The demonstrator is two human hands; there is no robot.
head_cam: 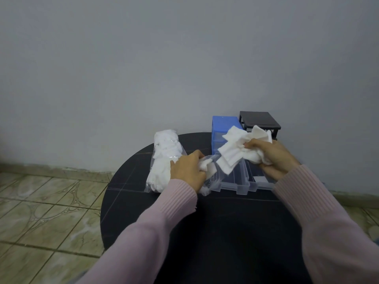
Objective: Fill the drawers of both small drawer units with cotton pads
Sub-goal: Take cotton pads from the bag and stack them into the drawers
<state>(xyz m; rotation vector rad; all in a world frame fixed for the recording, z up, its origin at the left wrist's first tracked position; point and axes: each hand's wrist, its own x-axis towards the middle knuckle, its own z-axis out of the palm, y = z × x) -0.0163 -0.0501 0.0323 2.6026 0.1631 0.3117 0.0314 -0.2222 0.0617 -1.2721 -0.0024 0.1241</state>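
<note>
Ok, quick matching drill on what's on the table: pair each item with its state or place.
Items:
1. blue drawer unit
2. black drawer unit
3. bunch of cotton pads
4. bag of cotton pads

States:
A. gripped in the right hand
B. lying left of the left hand
C. rightmost, by the wall
D. behind a pulled-out clear drawer

Pairs: 1-D, 2-C, 3-A, 4-B

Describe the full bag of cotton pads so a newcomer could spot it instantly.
Start at the round black table. On its left edge, left of the left hand, lies a long clear plastic bag stuffed with white pads. Unlike the loose pads gripped by the right hand, it lies untouched.
</note>
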